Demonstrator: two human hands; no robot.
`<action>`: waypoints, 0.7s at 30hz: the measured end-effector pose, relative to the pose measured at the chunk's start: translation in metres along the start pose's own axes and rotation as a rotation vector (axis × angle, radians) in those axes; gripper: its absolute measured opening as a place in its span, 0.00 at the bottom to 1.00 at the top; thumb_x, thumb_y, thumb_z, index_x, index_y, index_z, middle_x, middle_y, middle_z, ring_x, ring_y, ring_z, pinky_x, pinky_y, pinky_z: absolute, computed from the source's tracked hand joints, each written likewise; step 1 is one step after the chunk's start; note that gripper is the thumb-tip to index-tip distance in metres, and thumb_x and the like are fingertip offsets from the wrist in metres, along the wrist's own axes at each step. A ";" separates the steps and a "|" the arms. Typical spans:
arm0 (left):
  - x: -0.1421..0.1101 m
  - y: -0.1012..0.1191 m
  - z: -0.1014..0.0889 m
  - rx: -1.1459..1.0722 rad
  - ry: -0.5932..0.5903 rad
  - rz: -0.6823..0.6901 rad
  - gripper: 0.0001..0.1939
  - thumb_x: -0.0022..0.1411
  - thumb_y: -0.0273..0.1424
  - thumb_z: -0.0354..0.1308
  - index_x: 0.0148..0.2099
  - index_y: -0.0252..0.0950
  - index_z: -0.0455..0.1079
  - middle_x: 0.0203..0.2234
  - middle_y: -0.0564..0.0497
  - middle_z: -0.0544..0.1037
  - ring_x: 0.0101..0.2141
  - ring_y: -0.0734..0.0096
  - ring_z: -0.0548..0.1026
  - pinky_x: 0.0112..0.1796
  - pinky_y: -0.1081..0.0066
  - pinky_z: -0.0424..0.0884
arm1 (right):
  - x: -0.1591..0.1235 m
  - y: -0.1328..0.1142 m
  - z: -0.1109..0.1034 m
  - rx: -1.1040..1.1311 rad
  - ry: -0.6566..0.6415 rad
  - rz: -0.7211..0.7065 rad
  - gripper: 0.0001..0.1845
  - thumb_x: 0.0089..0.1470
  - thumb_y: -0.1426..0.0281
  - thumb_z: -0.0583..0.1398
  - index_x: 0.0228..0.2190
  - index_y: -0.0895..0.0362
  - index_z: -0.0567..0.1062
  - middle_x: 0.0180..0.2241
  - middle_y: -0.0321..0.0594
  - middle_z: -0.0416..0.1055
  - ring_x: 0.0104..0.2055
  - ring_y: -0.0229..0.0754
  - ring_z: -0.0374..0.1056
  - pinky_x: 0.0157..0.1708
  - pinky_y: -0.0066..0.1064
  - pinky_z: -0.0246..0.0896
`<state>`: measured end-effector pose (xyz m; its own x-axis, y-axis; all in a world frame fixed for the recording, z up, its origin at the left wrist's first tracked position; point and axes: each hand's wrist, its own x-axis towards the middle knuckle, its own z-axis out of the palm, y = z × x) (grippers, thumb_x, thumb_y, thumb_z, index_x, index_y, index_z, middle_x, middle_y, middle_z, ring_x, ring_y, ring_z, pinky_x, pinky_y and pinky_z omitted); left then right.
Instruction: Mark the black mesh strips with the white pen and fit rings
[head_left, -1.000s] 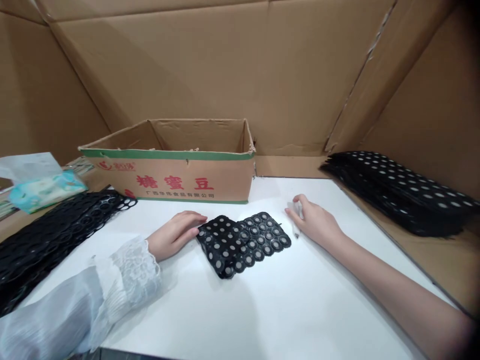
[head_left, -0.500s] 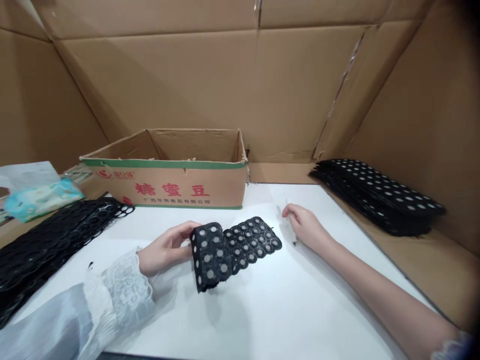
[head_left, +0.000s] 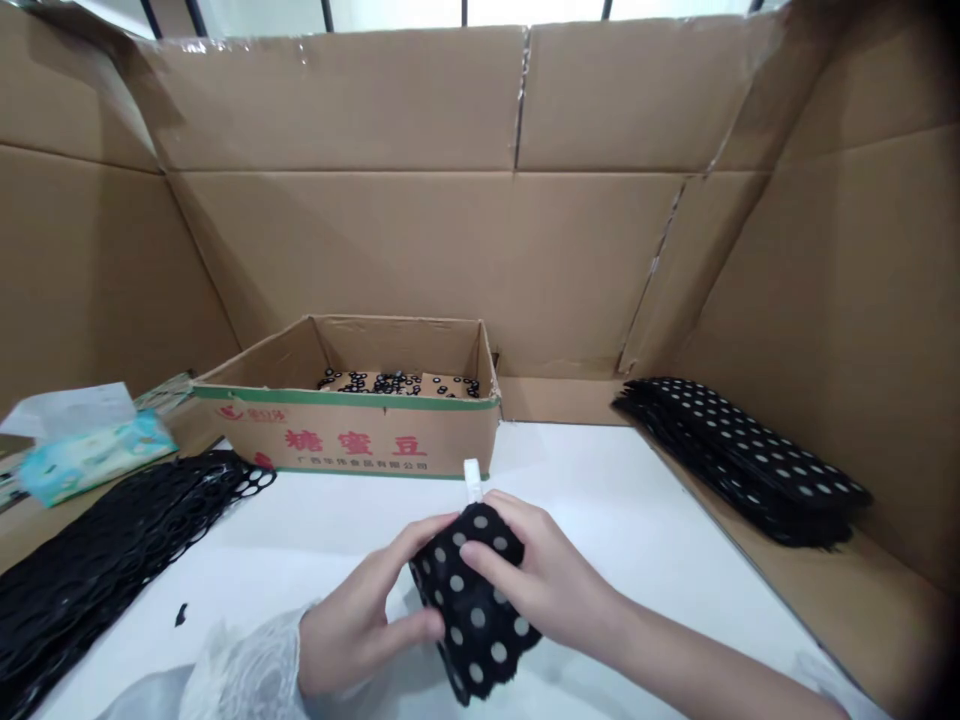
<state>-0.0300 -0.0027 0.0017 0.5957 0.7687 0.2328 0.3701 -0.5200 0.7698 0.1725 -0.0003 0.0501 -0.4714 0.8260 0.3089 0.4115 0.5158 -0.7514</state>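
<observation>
Holding the black sheet (head_left: 472,600) in both hands, I have it lifted just above the white table (head_left: 637,520), near the front edge and a little left of centre. It is a dark sheet dotted with pale discs, and it bends over at the top where my fingers press on it. My left hand (head_left: 360,625) takes it from the left, thumb laid along its lower side and fingers curled up to its top edge, closed on the sheet. My right hand (head_left: 536,575) lies over the right side with fingertips flat on the dotted face, also gripping the sheet, and a small white piece (head_left: 473,479) sticks up just above my fingers (I cannot tell what it is). Behind my hands stands an open box (head_left: 352,440) with a green rim and red print, small black rings scattered inside. To the left lies a spread of emptied black sheets (head_left: 112,550), with a tissue pack (head_left: 82,455) beyond it. To the right, well apart, a stack of dotted sheets (head_left: 742,455) rests against the cardboard wall (head_left: 825,300).
</observation>
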 end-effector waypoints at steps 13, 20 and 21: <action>0.004 -0.017 -0.036 -0.008 -0.039 -0.335 0.11 0.60 0.38 0.47 0.41 0.38 0.62 0.36 0.52 0.70 0.38 0.69 0.67 0.40 0.73 0.64 | -0.020 0.047 -0.083 -0.123 0.445 0.320 0.11 0.46 0.60 0.57 0.23 0.55 0.69 0.24 0.36 0.70 0.31 0.42 0.68 0.24 0.24 0.64; 0.000 -0.057 -0.036 0.317 0.006 -0.345 0.09 0.60 0.35 0.47 0.37 0.37 0.65 0.30 0.52 0.73 0.32 0.70 0.71 0.34 0.73 0.68 | -0.036 0.119 -0.054 -0.012 0.487 0.489 0.14 0.47 0.59 0.56 0.30 0.57 0.72 0.31 0.39 0.74 0.35 0.44 0.69 0.34 0.26 0.67; 0.001 -0.060 -0.039 0.438 0.183 -0.284 0.10 0.60 0.35 0.47 0.41 0.37 0.64 0.34 0.50 0.73 0.36 0.68 0.71 0.38 0.70 0.68 | -0.038 0.127 -0.052 -0.009 0.500 0.522 0.15 0.47 0.58 0.56 0.30 0.57 0.72 0.31 0.39 0.74 0.36 0.45 0.69 0.35 0.26 0.67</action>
<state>-0.0795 0.0437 -0.0214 0.3098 0.9332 0.1821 0.7835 -0.3591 0.5071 0.2829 0.0454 -0.0265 0.2008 0.9692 0.1425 0.4929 0.0257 -0.8697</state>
